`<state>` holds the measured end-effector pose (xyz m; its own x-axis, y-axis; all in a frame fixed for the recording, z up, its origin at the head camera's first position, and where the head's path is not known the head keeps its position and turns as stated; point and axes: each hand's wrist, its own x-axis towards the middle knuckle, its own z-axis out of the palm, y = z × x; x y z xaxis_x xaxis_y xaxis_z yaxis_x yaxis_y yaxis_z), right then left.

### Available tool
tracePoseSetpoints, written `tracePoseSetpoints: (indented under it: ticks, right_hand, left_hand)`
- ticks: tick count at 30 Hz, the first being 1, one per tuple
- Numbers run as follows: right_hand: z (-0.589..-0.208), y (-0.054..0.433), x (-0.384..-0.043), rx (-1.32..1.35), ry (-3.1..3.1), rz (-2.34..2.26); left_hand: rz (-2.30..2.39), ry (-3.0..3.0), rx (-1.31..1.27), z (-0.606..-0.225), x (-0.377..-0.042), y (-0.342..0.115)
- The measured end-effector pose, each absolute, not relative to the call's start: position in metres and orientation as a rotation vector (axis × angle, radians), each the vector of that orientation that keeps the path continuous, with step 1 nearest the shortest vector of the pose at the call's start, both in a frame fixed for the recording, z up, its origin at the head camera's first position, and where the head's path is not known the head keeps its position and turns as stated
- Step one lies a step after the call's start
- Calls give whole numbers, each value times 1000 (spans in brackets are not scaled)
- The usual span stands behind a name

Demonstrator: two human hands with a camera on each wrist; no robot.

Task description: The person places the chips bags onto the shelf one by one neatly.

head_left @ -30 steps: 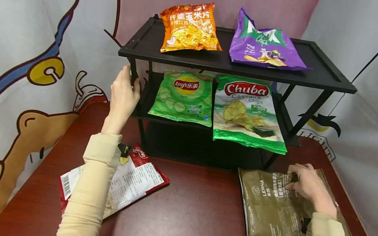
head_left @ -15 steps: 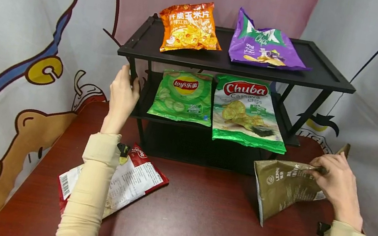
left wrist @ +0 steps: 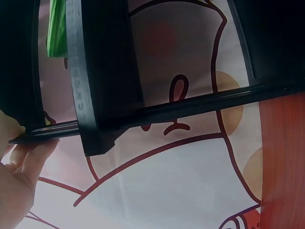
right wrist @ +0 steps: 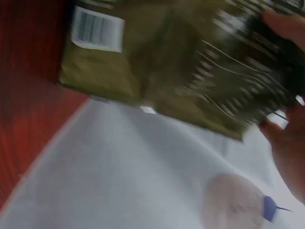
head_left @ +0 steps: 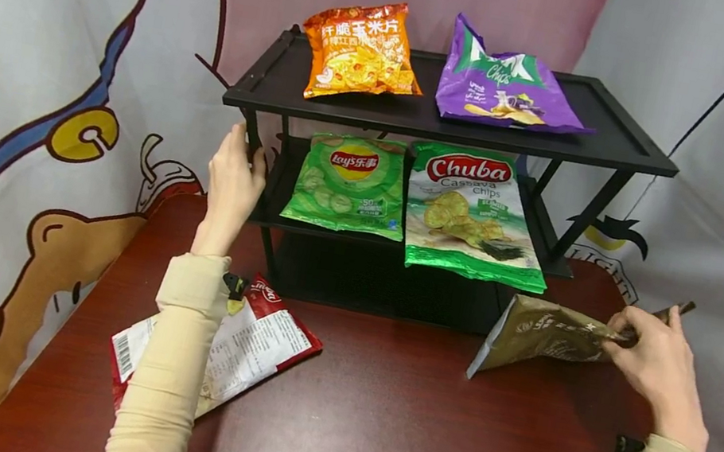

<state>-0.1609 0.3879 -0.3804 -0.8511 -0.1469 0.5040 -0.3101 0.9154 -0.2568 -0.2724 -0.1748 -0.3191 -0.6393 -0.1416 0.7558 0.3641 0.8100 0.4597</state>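
Note:
My right hand [head_left: 653, 366] pinches a brown snack bag [head_left: 546, 335] by its edge, holding it tilted above the right side of the table. In the right wrist view the bag [right wrist: 157, 62] shows a white barcode and blurred print. At the rack's left side my left hand [head_left: 234, 183] grips the black post [left wrist: 52, 132], thumb on one side and fingers on the other. On the rack's middle shelf lie a green Lay's bag [head_left: 351, 184] and a green-and-white Chuba bag [head_left: 476, 214]. An orange bag [head_left: 362, 52] and a purple chips bag [head_left: 507, 82] rest on top.
A red-and-white Chuba bag [head_left: 261, 342] lies back side up on the reddish-brown table [head_left: 372, 414], partly behind the left forearm. The black rack's bottom shelf [head_left: 380, 286] sits low at the table's back. A printed cloth [head_left: 723, 201] hangs behind and at both sides.
My right hand has lifted the brown bag off the table, moved it to the right and tipped it so that its face shows narrower. The left hand stays on the post.

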Motion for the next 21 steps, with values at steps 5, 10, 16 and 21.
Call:
tracePoseSetpoints:
  ticks: [5,10,16,21]
  right_hand:
    - [-366,388,-155,394,-2847,323]
    - [-357,380,-150,348,-3039,240]
    - [-349,374,-146,264,-3154,126]
    - [-350,372,-143,220,-3193,95]
  left_hand:
    - [-770,-2129,-155,-319,-272,-175]
    - [-776,-2134,-152,-320,-272,-175]
    - [-778,-2131,-149,-320,-272,-176]
    - [-785,-2131,-141,-320,-273,-174]
